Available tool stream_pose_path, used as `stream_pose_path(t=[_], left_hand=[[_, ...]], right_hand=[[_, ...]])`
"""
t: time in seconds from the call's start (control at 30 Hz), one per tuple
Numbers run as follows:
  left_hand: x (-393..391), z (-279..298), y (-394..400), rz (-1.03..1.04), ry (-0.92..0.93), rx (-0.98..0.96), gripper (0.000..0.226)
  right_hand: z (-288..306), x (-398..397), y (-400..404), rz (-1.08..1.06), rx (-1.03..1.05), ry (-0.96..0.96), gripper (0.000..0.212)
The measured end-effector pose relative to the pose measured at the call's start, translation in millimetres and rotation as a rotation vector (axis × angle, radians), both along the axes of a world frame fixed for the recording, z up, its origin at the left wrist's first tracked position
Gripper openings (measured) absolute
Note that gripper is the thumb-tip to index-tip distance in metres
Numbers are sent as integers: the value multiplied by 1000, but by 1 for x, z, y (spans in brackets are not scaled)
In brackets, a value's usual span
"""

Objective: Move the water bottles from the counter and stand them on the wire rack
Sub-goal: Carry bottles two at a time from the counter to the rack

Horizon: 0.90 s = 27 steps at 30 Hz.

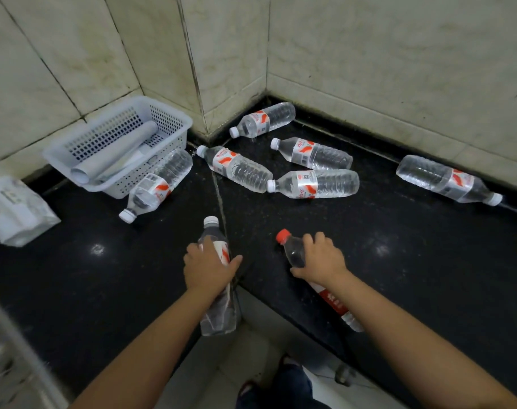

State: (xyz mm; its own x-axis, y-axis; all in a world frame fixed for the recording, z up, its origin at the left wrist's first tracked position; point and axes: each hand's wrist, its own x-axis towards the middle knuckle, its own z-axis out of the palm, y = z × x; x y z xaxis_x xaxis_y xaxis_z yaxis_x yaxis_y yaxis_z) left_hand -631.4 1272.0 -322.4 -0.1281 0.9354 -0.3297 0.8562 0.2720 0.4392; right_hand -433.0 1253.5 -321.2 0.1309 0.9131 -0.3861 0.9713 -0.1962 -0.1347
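each grip (208,265) (322,259) wraps a bottle's (219,314) upper half.

I note the counter (398,261) is black polished stone, glossy and speckled, throwing back two light spots. The bottles, such as the one at the back corner (263,119), are clear ribbed plastic with glossy printed labels; one cap (282,235) near the front edge is red plastic, the others white. The basket (171,134) is white perforated plastic holding rolled paper (115,154). Wall tiles (398,54) look matt, stained, pale.
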Motion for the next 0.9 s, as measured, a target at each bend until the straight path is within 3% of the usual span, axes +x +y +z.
stream_pose_path(t=[0.13, 0.4, 0.5, 0.67, 0.9], left_hand=[[11, -8, 8, 77, 107, 13, 74], [7, -17, 16, 77, 72, 75, 67], [4, -16, 11, -60, 84, 89, 61], [23, -1, -19, -472, 127, 245, 64], [101, 31, -70, -748, -159, 595, 68]], right_hand=[[-6, -17, -9, -25, 39, -43, 71], [-14, -31, -13, -6, 123, -121, 71], [-14, -26, -18, 10, 136, -115, 73], [-2, -10, -47, -54, 233, -7, 75], [52, 61, -147, -476, 633, 339, 86]])
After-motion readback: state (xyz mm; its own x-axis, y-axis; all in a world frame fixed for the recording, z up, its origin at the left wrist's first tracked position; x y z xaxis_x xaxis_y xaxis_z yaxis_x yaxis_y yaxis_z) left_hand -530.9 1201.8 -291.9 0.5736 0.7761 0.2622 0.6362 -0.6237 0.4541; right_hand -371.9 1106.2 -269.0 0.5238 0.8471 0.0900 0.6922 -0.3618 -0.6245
